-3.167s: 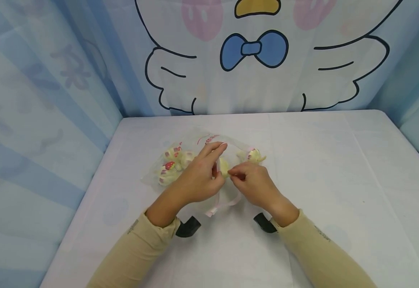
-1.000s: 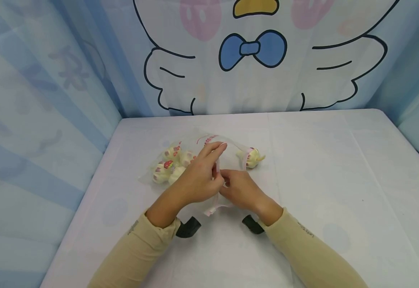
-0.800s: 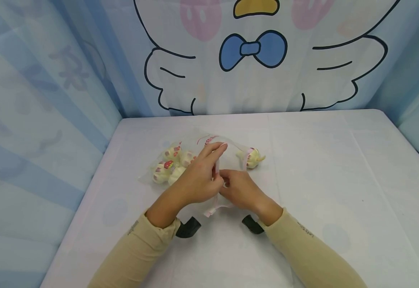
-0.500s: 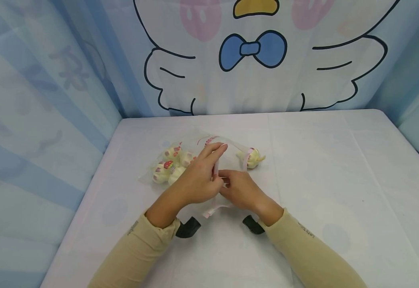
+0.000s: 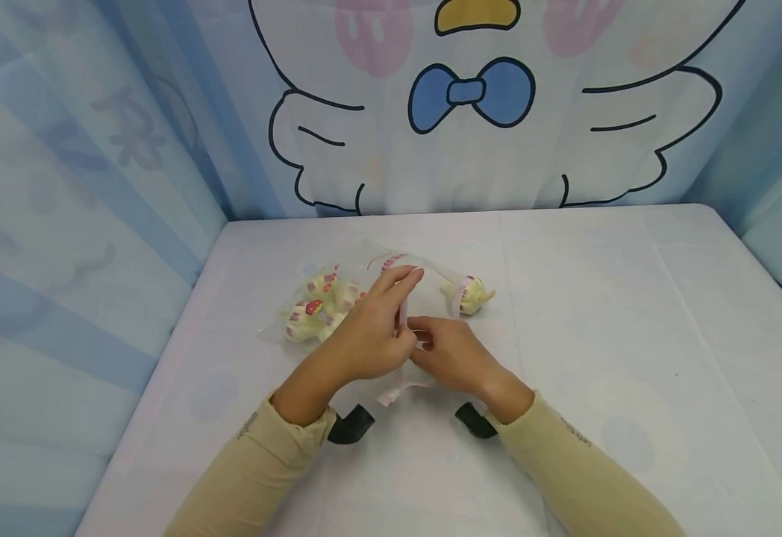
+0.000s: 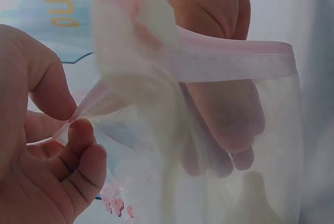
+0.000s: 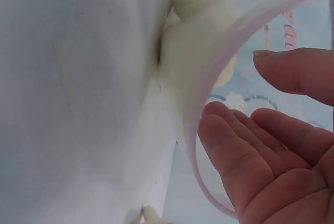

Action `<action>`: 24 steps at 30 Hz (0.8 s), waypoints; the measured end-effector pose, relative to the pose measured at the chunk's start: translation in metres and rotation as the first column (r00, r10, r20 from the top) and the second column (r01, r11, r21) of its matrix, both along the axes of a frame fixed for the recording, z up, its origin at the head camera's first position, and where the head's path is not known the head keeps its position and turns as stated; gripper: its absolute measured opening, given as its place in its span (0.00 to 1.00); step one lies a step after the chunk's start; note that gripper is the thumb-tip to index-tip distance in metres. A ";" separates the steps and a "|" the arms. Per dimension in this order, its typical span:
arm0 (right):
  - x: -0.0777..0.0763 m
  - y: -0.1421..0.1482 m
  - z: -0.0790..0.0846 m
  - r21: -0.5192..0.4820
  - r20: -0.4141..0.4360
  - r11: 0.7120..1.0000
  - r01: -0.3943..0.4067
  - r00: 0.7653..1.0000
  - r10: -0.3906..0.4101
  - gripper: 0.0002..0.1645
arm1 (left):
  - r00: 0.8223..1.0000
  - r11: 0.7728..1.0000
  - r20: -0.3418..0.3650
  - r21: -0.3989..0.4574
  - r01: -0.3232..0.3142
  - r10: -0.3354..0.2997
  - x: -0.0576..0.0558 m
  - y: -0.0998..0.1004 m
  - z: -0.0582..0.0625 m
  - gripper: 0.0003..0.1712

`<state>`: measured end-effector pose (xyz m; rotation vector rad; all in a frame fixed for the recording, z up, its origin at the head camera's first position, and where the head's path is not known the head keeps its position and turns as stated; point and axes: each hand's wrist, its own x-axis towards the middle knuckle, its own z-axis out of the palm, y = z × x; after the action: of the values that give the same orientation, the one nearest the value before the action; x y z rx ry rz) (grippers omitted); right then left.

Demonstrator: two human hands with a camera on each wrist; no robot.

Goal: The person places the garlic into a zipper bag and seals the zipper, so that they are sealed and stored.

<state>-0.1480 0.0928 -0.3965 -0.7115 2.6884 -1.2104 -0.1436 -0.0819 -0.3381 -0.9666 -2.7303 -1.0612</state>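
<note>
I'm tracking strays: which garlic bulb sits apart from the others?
The garlic bulb beyond the right hand; the other visible bulbs cluster left of the left hand.

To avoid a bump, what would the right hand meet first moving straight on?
Probably the garlic in the bag, since the right hand points into it. Depth is unclear and the left hand hides part of that line, so the bag itself might come first.

Wearing a beige sleeve [image 5: 250,477], creasing behind the left hand [image 5: 369,335]; bearing small dark lettering [image 5: 248,424] and carrying a short, black, angular piece [image 5: 351,426] farther back from that hand; showing another beige sleeve [image 5: 586,470], similar dark print [image 5: 575,431] and a second black piece [image 5: 475,421] to its right.
</note>
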 end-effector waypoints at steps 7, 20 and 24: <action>0.002 0.007 0.004 -0.091 -0.065 0.996 0.001 0.998 -0.007 0.25 | 1.000 1.000 -0.007 -0.005 -0.006 0.006 0.000 0.000 0.000 0.42; 0.005 0.028 0.013 -0.181 -0.086 0.983 -0.039 0.996 0.023 0.22 | 1.000 1.000 -0.026 -0.010 -0.010 0.010 0.000 0.000 -0.001 0.42; 0.005 0.040 0.019 -0.185 -0.111 0.983 -0.021 0.994 0.000 0.18 | 0.999 1.000 -0.031 -0.007 -0.012 0.012 0.000 0.000 -0.002 0.42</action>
<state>-0.1433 0.1324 -0.3772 -0.8394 2.6779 -1.4762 -0.1441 -0.0821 -0.3398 -0.9580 -2.7138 -1.0265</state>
